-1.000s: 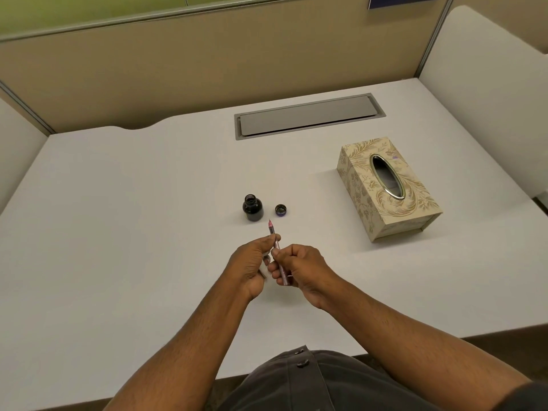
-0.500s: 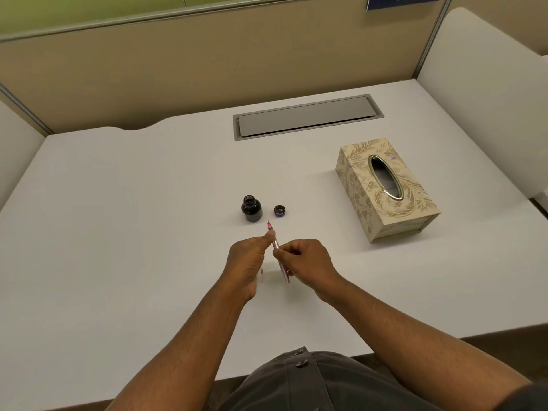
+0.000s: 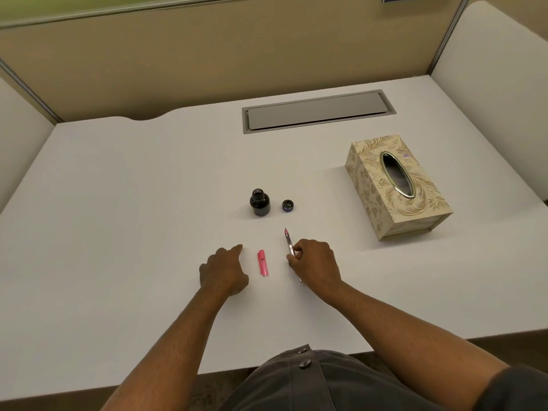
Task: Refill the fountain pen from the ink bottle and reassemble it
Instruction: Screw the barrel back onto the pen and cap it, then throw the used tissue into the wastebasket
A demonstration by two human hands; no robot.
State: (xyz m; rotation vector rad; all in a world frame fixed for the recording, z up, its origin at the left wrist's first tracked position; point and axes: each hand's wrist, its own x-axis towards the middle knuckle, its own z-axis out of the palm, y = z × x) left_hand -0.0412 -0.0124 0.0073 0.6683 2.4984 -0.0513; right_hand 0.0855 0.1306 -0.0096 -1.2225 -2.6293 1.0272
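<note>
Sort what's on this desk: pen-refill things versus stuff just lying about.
Job: ink bottle, open; bottle cap; pen gripped in right hand; pink pen part on the desk; left hand, free.
Lying about: tissue box; grey cable cover.

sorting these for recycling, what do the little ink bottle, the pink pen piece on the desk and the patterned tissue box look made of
Small dark ink bottle: likely glass, glossy, with highlights on its rounded shoulder and a threaded open neck.
Pink pen piece: probably plastic, translucent with a smooth sheen.
Beige floral tissue box: looks like printed card or a paper-covered board, matte; the oval rim round its opening shines like metal, possibly plated plastic.
</note>
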